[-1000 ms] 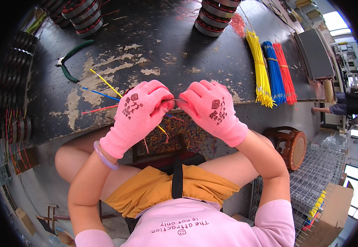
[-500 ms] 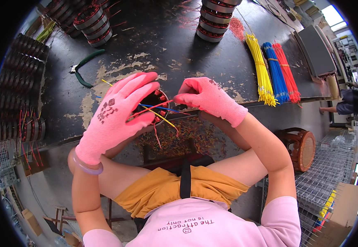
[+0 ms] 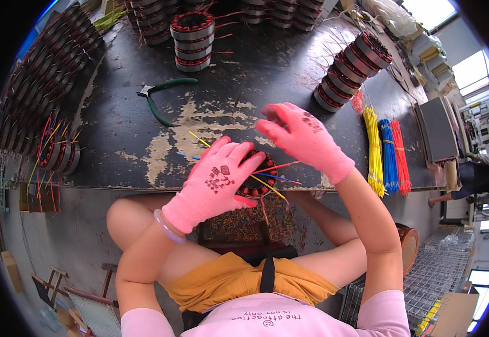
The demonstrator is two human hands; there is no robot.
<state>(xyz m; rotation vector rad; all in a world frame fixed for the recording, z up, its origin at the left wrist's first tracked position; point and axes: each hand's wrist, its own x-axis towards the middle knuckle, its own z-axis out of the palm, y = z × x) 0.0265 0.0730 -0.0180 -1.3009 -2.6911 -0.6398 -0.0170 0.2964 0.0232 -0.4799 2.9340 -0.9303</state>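
Observation:
At the table's front edge sits a motor stator [image 3: 266, 163], a ring with red windings around its inside. Across it run a yellow wire [image 3: 272, 191], a blue wire [image 3: 281, 180] and a red wire [image 3: 284, 165]. My left hand [image 3: 213, 182], in a pink glove, is closed over these wires and covers the stator's left side; its palm side is hidden. Yellow and blue ends stick out beyond its fingers. Above and to the right, my right hand [image 3: 309, 140], gloved too, hovers with curled fingers and thumb apart, clear of the wires.
Green-handled cutters [image 3: 157, 98] lie on the worn black table [image 3: 126, 126]. Stacked stators [image 3: 192, 42] stand behind, with a leaning stack [image 3: 351, 70] at right. Yellow [image 3: 372, 151], blue [image 3: 388, 157] and red [image 3: 400, 157] wire bundles lie at the right edge. More stators fill the left.
My right hand has let go of the red wire and lifted away, its fingers parting. My left hand stays over the wires. The whole view has shifted.

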